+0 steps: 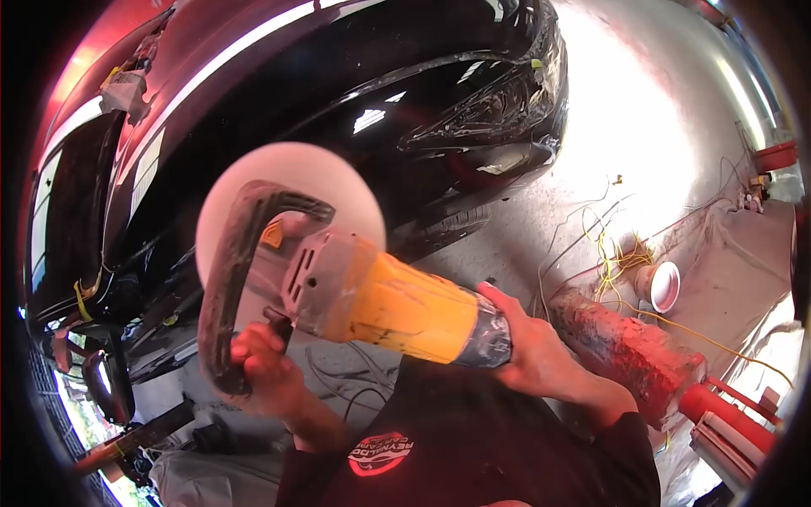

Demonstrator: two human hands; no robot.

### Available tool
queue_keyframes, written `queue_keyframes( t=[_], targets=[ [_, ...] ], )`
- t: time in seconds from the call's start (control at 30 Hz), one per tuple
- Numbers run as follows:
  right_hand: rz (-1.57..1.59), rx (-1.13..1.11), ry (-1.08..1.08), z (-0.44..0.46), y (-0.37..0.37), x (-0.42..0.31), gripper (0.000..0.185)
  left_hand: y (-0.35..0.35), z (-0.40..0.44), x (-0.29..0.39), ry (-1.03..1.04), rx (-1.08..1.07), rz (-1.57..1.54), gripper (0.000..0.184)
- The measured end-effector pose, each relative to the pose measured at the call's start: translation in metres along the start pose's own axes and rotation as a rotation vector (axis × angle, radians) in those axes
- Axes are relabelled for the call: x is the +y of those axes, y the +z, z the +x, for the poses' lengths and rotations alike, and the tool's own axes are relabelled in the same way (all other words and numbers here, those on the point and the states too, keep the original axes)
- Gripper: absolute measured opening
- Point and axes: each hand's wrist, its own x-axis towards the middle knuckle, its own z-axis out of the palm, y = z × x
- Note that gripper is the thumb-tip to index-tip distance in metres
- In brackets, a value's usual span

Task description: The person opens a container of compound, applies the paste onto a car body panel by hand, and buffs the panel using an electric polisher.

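yellow polisher, white pad, by black bodywork
your left hand and right hand — fingers closed round it — how much is done, i can't tell.

Glossy black car body

The polisher is coloured yellow-orange and streaked with dark scuffs; its front housing is seen as dull grey, its handle as black and its pad as pinkish white. Above the polisher, glossy black is shown on the car, striped and patched with white reflections. Below the polisher, a black shirt is printed with a red-and-white logo. Right of the polisher, blotchy red is seen on a post, and a cable is coloured yellow.
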Motion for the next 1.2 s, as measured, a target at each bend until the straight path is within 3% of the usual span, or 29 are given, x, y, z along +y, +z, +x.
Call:
queue_keyframes(
  t=[0.17,0.33,0.37,0.53,0.7,0.87,1.03,1.2],
  targets=[
    [0.032,0.070,0.000,-0.001,0.010,0.007,0.089,-0.004,-0.012,-0.003,-0.004,0.024,0.031,0.020],
    [0.038,0.241,0.027,-0.025,-0.002,0.037,0.093,0.042,-0.031,-0.015,-0.162,0.063,0.190,0.037],
    [0.057,0.266,0.107,-0.031,-0.005,0.045,0.098,0.055,-0.029,-0.021,-0.158,-0.014,0.187,0.038],
    [0.164,0.480,0.206,-0.047,-0.025,0.072,0.087,0.146,0.007,-0.037,-0.060,-0.311,0.213,0.032],
    [0.252,0.580,0.270,-0.059,-0.037,0.101,0.085,0.195,0.015,-0.058,-0.224,-0.392,0.027,0.028],
    [0.111,0.497,0.232,-0.057,-0.033,0.087,0.087,0.159,0.001,-0.046,-0.074,-0.331,0.212,0.032],
    [0.076,0.236,0.078,-0.040,-0.012,0.078,0.090,0.059,-0.048,-0.021,-0.130,-0.106,0.301,0.044],
    [0.123,0.085,0.054,-0.022,0.001,0.066,0.088,0.044,-0.044,0.008,-0.153,-0.016,0.244,0.046]
  ],
)
